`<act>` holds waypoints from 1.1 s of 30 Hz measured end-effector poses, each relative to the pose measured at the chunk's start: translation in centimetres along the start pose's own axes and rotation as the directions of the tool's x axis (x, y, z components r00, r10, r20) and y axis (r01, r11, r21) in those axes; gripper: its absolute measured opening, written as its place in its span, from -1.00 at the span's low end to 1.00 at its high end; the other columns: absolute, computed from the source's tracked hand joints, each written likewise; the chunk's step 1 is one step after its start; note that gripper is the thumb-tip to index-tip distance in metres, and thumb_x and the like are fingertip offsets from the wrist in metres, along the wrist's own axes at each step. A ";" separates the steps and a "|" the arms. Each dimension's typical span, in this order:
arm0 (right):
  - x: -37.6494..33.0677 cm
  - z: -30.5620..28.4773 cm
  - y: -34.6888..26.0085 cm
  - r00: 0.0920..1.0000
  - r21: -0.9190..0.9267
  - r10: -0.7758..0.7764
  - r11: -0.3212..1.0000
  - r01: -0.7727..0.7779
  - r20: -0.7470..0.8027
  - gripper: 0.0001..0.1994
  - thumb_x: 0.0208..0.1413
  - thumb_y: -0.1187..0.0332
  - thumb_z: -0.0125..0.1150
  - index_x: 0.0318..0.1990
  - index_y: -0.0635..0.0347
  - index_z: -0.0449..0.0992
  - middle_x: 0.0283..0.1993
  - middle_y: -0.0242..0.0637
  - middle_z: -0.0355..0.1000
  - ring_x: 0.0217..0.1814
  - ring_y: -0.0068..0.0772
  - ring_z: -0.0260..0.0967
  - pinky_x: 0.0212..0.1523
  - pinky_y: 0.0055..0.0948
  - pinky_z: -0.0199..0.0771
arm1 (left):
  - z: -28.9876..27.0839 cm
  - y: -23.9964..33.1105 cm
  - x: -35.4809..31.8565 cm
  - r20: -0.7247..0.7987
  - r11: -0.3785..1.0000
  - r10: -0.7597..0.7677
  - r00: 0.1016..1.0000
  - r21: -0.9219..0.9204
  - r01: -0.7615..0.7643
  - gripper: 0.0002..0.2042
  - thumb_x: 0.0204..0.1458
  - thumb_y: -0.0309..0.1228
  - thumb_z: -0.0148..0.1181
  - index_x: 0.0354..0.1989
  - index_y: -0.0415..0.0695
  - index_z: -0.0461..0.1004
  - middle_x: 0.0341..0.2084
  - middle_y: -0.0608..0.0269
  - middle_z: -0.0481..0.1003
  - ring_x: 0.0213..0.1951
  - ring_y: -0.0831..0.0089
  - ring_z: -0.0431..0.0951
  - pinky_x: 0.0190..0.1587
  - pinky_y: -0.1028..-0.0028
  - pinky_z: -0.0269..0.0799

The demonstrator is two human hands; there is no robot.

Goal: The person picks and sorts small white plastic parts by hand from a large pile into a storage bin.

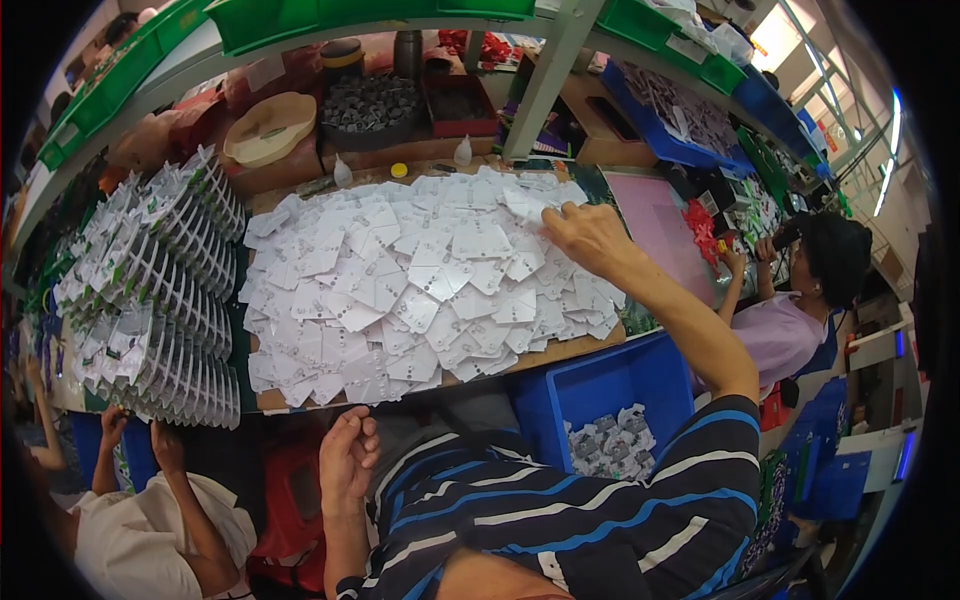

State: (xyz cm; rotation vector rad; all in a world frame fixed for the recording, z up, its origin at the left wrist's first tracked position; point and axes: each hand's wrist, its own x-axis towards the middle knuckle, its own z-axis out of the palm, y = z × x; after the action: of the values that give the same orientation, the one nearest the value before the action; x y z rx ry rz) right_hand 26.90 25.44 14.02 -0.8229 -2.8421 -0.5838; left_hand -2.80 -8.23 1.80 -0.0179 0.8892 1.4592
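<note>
A wide heap of flat white plastic pieces (400, 270) with small holes and studs covers the board on the table. My right hand (590, 238) reaches over the heap's far right part, its fingers bent down and closed at the pieces there. Whether a piece is between those fingertips cannot be made out. Just in front of the table's near edge is my left hand (349, 450), apart from the heap. Its fingers are curled in, and anything inside them is hidden.
Tall stacks of white-and-green parts (155, 300) stand on the left. A blue bin (535, 400) with small grey-white parts sits by my right side. Behind the heap are a beige tray (270, 130), a yellow cap (399, 170) and a metal post (550, 85). Co-workers sit on both sides.
</note>
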 end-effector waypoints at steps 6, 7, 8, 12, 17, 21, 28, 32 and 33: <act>-2.4 -1.4 1.6 0.978 0.213 0.177 0.965 -0.151 -0.109 -0.78 0.08 0.33 0.25 -0.13 0.12 0.45 -0.41 -0.18 0.50 -0.42 -0.08 0.49 -0.48 -0.23 0.44 | 0.1 0.2 0.4 0.013 1.000 0.007 1.000 -0.005 -0.007 -0.81 0.21 -0.42 0.04 -0.09 -0.25 0.37 -0.42 0.21 0.39 -0.51 0.53 0.34 -0.64 0.66 0.20; -2.7 -1.6 2.3 0.976 0.205 0.191 0.965 -0.166 -0.106 -0.78 0.08 0.33 0.25 -0.13 0.12 0.45 -0.41 -0.18 0.50 -0.42 -0.08 0.49 -0.48 -0.23 0.44 | 0.1 0.1 0.5 0.025 1.000 -0.004 1.000 0.002 0.004 -0.81 0.21 -0.42 0.04 -0.09 -0.25 0.37 -0.42 0.21 0.39 -0.51 0.53 0.34 -0.64 0.66 0.20; -2.9 -1.8 3.0 0.920 0.382 0.389 0.859 -0.342 -0.050 -0.72 0.11 0.32 0.22 -0.04 0.14 0.42 -0.41 -0.17 0.49 -0.41 -0.18 0.50 -0.47 -0.29 0.41 | 0.1 0.1 0.5 0.022 1.000 0.004 1.000 -0.004 -0.003 -0.81 0.21 -0.42 0.04 -0.09 -0.26 0.37 -0.41 0.21 0.39 -0.51 0.53 0.34 -0.64 0.66 0.20; -4.2 0.6 6.6 0.736 0.725 0.643 0.402 -0.559 0.211 -0.64 0.18 0.31 0.18 0.09 0.24 0.38 -0.40 -0.27 0.49 -0.41 -0.53 0.44 -0.45 -0.50 0.34 | 0.3 0.1 0.7 0.047 1.000 0.001 0.999 -0.017 0.000 -0.80 0.18 -0.46 0.04 -0.08 -0.28 0.36 -0.37 0.18 0.40 -0.48 0.51 0.36 -0.58 0.63 0.25; -3.7 3.6 5.8 0.668 0.805 0.656 0.152 -0.574 0.352 -0.66 0.15 0.30 0.22 0.01 0.32 0.46 -0.41 -0.37 0.48 -0.39 -0.63 0.40 -0.44 -0.56 0.32 | 0.3 -0.3 0.6 0.023 0.999 0.018 1.000 0.025 -0.019 -0.77 0.14 -0.50 0.04 -0.05 -0.29 0.35 -0.32 0.14 0.43 -0.39 0.45 0.41 -0.46 0.57 0.32; -3.2 8.2 6.1 0.754 0.600 0.642 0.551 -0.580 0.139 -0.63 0.12 0.24 0.23 0.00 0.30 0.48 -0.40 -0.23 0.48 -0.38 -0.37 0.43 -0.38 -0.39 0.37 | -0.4 -0.8 -0.5 0.036 1.000 0.012 0.999 -0.007 -0.012 -0.76 0.13 -0.52 0.05 -0.02 -0.27 0.39 -0.30 0.14 0.45 -0.37 0.40 0.43 -0.42 0.53 0.35; -4.6 5.2 6.1 0.819 0.446 0.571 0.721 -0.530 0.050 -0.62 0.13 0.22 0.18 0.00 0.30 0.47 -0.28 0.03 0.51 -0.25 0.06 0.49 -0.27 -0.11 0.45 | -0.1 -1.6 -0.2 0.007 0.999 -0.004 1.000 -0.046 0.004 -0.71 0.17 -0.54 0.00 0.07 -0.29 0.34 -0.32 0.14 0.46 -0.37 0.41 0.43 -0.41 0.52 0.33; -2.6 4.0 4.9 0.840 0.354 0.538 0.775 -0.523 0.063 -0.67 0.17 0.25 0.15 -0.02 0.30 0.49 -0.25 0.03 0.51 -0.22 0.08 0.49 -0.25 -0.12 0.46 | 0.3 -1.7 -0.1 -0.071 0.998 0.036 0.997 -0.044 -0.039 -0.68 0.21 -0.51 -0.03 0.13 -0.27 0.27 -0.35 0.14 0.46 -0.41 0.44 0.44 -0.47 0.56 0.30; -1.9 3.2 4.0 0.887 0.244 0.452 0.874 -0.420 -0.091 -0.70 0.17 0.29 0.15 -0.03 0.29 0.49 -0.23 0.01 0.51 -0.23 0.04 0.50 -0.26 -0.18 0.49 | 0.5 -1.6 0.0 -0.098 0.998 0.056 0.994 -0.028 -0.059 -0.68 0.22 -0.50 -0.03 0.13 -0.26 0.25 -0.36 0.15 0.46 -0.45 0.47 0.42 -0.52 0.59 0.27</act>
State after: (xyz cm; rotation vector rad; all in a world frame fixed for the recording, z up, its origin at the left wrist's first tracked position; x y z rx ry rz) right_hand 30.58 28.87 11.93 -1.2685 -2.4090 -0.2492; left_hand -1.22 -8.25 1.35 -0.0879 0.9529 1.5362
